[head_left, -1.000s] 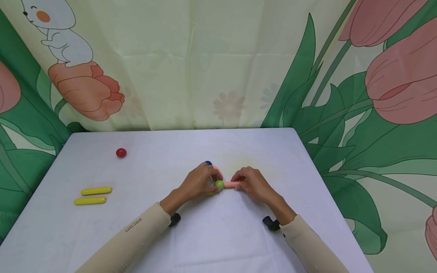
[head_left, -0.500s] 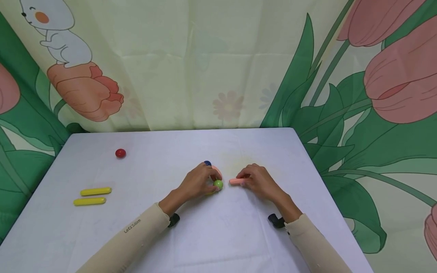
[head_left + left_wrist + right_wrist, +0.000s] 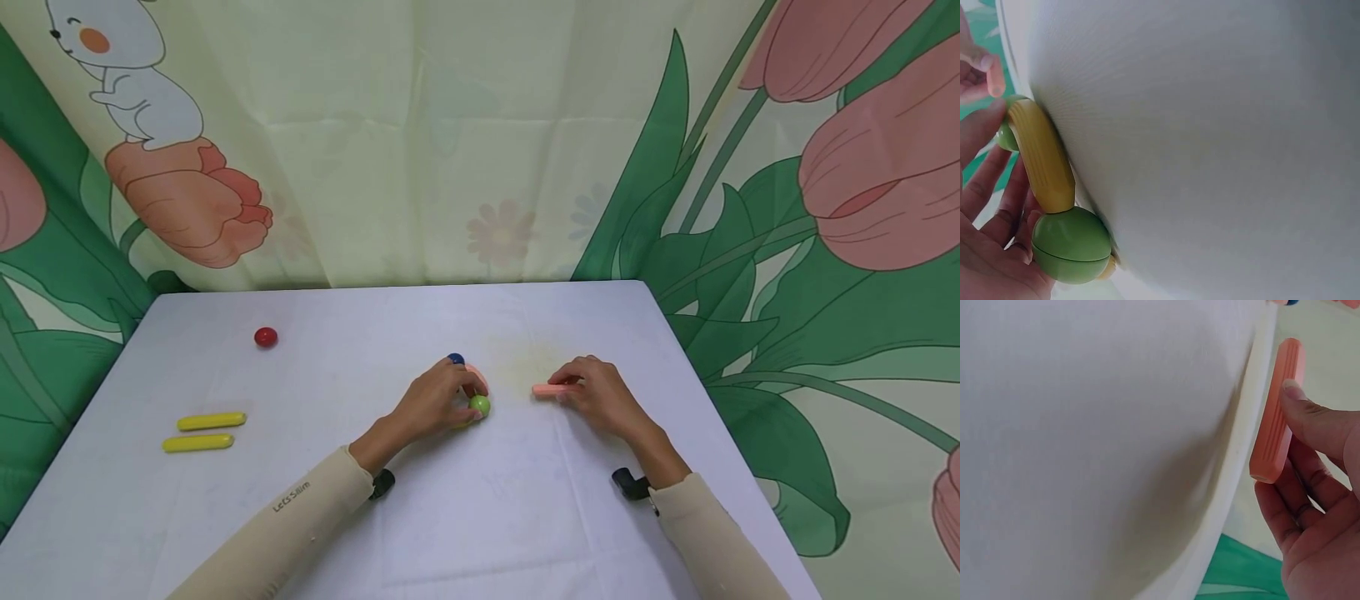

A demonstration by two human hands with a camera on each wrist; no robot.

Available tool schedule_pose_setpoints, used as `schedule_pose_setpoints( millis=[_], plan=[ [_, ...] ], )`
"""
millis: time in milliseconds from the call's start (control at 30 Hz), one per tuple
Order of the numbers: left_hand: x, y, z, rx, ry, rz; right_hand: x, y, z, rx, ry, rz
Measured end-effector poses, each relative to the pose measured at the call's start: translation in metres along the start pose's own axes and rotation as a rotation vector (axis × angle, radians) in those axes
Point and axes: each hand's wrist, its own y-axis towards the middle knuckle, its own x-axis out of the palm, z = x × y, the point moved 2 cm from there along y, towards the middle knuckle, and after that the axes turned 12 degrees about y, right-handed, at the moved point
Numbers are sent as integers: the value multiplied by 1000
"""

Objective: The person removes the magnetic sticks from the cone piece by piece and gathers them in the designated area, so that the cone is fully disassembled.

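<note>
In the head view my left hand (image 3: 431, 398) pinches a green ball (image 3: 480, 405) of a small toy built from balls and rods. A blue ball (image 3: 456, 358) and a pink curved piece (image 3: 476, 379) show behind that hand. The left wrist view has a ridged yellow curved rod (image 3: 1044, 159) running from the pinched ball to a second green ball (image 3: 1072, 245), close to the tabletop. My right hand (image 3: 603, 398) holds a straight pink rod (image 3: 1277, 415) between thumb and fingers, apart from the toy and to its right. Its left end points toward the toy.
Two yellow rods (image 3: 198, 442) lie side by side on the left of the white table (image 3: 360, 533). A red ball (image 3: 266, 337) sits farther back on that side. Behind the table's far edge hangs a printed curtain (image 3: 375, 167).
The pink rod was up against the green ball a second ago. My right hand has drawn it away to the right and slightly back. My left hand and the toy stay in place.
</note>
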Motion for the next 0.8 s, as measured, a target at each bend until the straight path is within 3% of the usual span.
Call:
schedule_pose_setpoints(
  millis=[333, 800],
  plan=[
    [0, 1, 0, 12, -5, 3, -18, -7, 22, 71, -17, 22],
    [0, 0, 0, 13, -7, 9, -33, -23, 41, 100, -39, 33]
  ],
)
